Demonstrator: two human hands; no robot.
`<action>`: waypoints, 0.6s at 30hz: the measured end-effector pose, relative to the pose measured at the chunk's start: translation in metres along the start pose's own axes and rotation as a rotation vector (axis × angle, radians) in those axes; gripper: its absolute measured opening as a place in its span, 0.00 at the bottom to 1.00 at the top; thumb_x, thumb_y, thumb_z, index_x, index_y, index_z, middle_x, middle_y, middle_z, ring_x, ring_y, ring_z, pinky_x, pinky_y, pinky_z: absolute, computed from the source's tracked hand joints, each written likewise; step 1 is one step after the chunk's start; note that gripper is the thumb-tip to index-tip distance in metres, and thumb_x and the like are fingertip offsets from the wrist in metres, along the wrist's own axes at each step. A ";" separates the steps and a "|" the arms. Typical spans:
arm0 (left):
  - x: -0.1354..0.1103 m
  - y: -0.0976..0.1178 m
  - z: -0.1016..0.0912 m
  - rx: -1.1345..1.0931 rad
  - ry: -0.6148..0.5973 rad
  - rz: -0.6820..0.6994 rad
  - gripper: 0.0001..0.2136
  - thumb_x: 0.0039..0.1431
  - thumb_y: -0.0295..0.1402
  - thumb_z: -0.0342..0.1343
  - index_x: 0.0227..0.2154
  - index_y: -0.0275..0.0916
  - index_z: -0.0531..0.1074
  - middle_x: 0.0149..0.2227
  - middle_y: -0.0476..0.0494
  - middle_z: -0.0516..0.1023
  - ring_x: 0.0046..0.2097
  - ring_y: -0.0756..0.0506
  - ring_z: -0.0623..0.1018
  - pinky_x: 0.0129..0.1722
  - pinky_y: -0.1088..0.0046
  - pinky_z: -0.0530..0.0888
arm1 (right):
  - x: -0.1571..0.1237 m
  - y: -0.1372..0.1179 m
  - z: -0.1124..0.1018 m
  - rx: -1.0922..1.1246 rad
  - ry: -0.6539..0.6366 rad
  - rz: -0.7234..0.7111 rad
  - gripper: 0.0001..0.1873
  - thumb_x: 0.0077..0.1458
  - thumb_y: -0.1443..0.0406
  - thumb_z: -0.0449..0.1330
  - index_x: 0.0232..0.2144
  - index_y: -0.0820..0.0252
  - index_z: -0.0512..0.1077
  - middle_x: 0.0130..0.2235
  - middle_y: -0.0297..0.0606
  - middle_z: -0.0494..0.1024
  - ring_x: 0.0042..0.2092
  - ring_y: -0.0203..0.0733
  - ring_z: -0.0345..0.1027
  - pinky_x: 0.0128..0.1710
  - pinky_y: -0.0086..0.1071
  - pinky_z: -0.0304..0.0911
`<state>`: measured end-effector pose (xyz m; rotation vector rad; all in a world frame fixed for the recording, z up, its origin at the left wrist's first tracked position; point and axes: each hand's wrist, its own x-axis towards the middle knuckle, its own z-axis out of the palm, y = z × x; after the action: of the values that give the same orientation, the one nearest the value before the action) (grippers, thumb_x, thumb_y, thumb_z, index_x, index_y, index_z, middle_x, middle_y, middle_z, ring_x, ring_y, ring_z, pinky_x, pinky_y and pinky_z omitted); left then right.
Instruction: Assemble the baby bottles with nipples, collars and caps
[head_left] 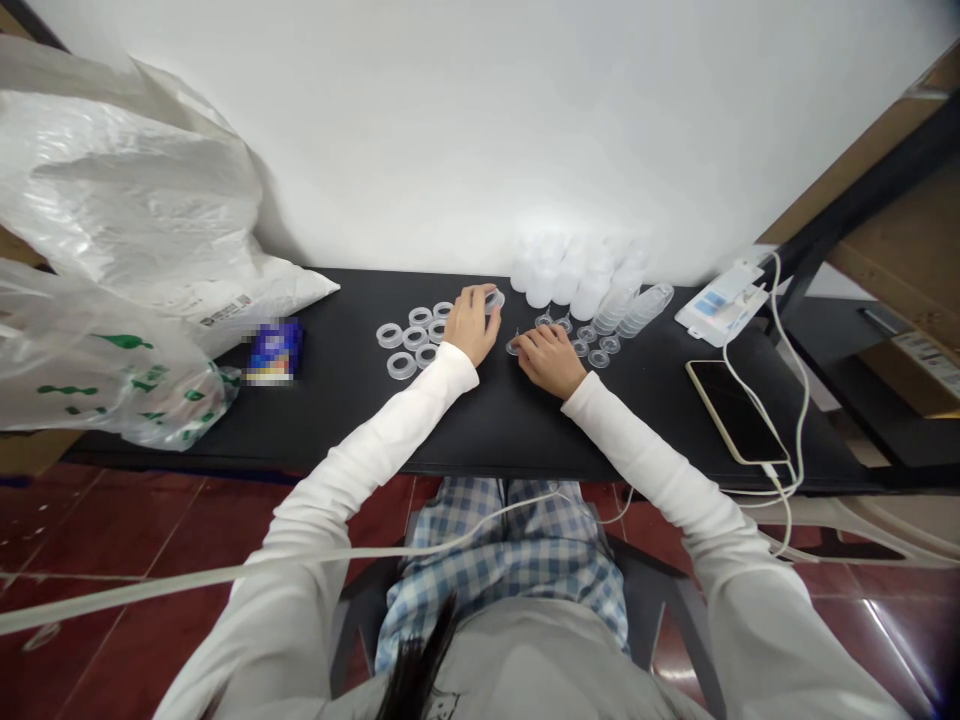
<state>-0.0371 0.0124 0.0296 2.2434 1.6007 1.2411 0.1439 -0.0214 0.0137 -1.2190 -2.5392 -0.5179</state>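
Observation:
My left hand (471, 326) is closed around a translucent plastic ring (494, 299), holding it just above the black table. Beside that hand, to the left, several similar rings (401, 365) lie grouped on the tabletop. The fingers of my right hand (553, 360) are bent together at a small clear disc with a thin pointed tip (513, 346), which they appear to pinch at its edge. More clear discs (598, 358) lie around and beyond the right hand, some with upright tips. Behind them stand several frosted white bottles (590, 295), and stacked clear cups (646, 309) lean at their right.
Large white plastic bags (127, 200) fill the table's left end, with a blurred blue packet (274, 350) beside them. At the right lie a phone (736, 412) on a white cable (804, 400) and a white plastic case (720, 302). A white wall (450, 130) rises behind the table (495, 440).

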 end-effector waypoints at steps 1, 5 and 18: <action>-0.001 -0.001 0.003 -0.115 0.055 0.005 0.15 0.67 0.39 0.49 0.52 0.37 0.68 0.52 0.32 0.74 0.55 0.39 0.75 0.55 0.61 0.70 | 0.000 0.000 0.000 0.009 0.003 0.004 0.17 0.68 0.67 0.46 0.44 0.63 0.74 0.41 0.45 0.79 0.45 0.49 0.63 0.49 0.41 0.49; -0.002 -0.006 0.018 -0.582 0.157 -0.199 0.18 0.66 0.50 0.49 0.46 0.41 0.70 0.45 0.39 0.78 0.45 0.45 0.79 0.41 0.69 0.76 | -0.001 -0.002 0.002 0.031 0.012 0.010 0.18 0.68 0.64 0.48 0.51 0.65 0.72 0.47 0.48 0.78 0.48 0.51 0.64 0.49 0.42 0.49; 0.007 -0.015 0.033 -1.017 0.131 -0.556 0.20 0.60 0.55 0.55 0.35 0.40 0.66 0.38 0.43 0.80 0.33 0.49 0.80 0.33 0.71 0.79 | 0.006 0.006 0.002 0.286 0.369 0.244 0.16 0.69 0.61 0.49 0.44 0.55 0.76 0.35 0.39 0.78 0.38 0.43 0.66 0.41 0.39 0.53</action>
<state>-0.0259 0.0358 0.0038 1.0390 1.0797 1.5276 0.1446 -0.0131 0.0150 -1.1789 -2.0402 -0.2786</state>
